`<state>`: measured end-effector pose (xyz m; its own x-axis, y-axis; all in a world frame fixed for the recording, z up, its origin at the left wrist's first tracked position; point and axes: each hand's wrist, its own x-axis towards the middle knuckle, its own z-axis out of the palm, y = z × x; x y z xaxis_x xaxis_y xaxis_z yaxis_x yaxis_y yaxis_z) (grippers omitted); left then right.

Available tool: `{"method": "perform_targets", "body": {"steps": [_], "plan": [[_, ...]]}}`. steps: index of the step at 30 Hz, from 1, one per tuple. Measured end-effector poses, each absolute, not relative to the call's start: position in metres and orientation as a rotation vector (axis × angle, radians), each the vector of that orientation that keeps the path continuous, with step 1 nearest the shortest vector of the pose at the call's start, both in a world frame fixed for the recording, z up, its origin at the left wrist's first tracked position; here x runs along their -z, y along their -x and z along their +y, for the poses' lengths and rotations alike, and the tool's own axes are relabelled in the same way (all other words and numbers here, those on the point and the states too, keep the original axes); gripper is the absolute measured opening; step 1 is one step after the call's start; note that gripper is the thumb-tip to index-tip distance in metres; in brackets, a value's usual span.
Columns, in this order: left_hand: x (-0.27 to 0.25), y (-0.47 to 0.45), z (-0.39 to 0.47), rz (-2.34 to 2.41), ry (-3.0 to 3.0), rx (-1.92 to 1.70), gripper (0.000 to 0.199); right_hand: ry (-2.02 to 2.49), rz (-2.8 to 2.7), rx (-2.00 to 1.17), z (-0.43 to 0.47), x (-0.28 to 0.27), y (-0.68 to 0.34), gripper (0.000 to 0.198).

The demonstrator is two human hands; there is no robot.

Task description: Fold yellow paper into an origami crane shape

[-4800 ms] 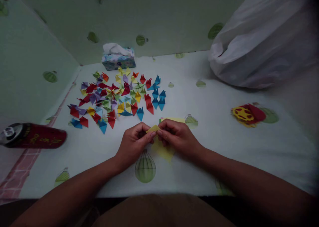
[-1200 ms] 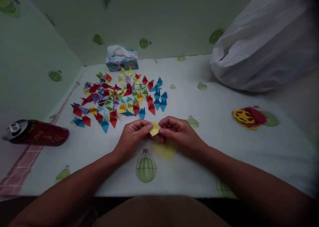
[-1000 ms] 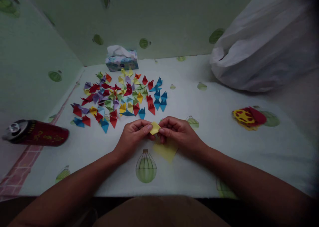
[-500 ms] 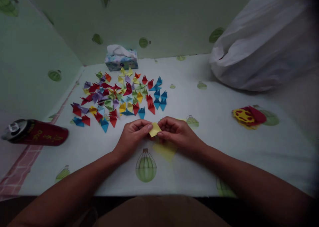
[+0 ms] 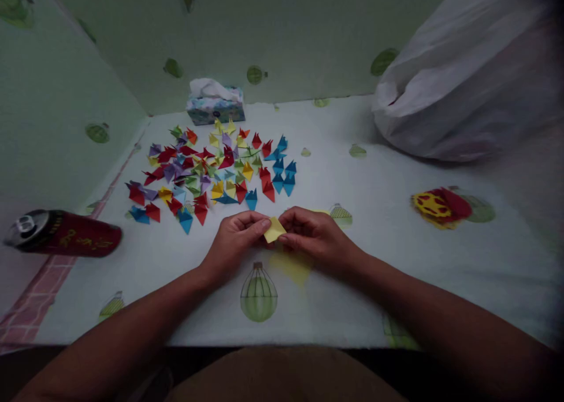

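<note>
Between my two hands is a small folded yellow paper square (image 5: 275,230), held just above the table. My left hand (image 5: 238,234) pinches its left edge, thumb on top. On the other side, my right hand (image 5: 312,233) grips the right corner between thumb and curled fingers. Under my right hand lie yellow paper sheets (image 5: 296,267), partly hidden by it. Beyond my left hand, many small folded paper cranes (image 5: 207,167) in red, blue, purple, yellow and green spread over the tabletop.
A red can (image 5: 74,233) stands at the left edge. A tissue box (image 5: 215,103) sits at the back by the wall. To the right lies a red and yellow cut-out piece (image 5: 440,207), with a big white plastic bag (image 5: 458,90) behind it on the white tablecloth (image 5: 343,296).
Both hands stay in nearly the same place. The yellow paper square between the fingers has tilted very slightly; everything else looks unmoved.
</note>
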<state>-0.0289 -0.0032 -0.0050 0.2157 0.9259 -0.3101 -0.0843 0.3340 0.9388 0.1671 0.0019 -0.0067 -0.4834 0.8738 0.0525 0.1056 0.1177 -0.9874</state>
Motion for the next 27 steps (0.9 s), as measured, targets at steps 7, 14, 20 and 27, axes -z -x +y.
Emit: {"method": "perform_targets", "body": {"steps": [7, 14, 20, 27], "plan": [[0.0031, 0.0291, -0.0031, 1.133, -1.020, -0.875, 0.020, 0.951, -1.827, -1.278, 0.0028, 0.0064, -0.1686, 0.007], [0.0018, 0.0286, -0.0036, 1.127, -1.059, -0.898, 0.018, 0.938, -1.846, -1.243, 0.0019, 0.0066, -0.1688, 0.008], [0.0043, 0.0303, -0.0024, 1.119, -1.090, -0.885, 0.019, 0.963, -1.904, -1.131, 0.0017, 0.0078, -0.1688, 0.008], [0.0016, 0.0276, -0.0035, 1.028, -1.038, -0.894, 0.020, 1.066, -1.746, -1.208, 0.0002, 0.0104, -0.1668, 0.012]]}}
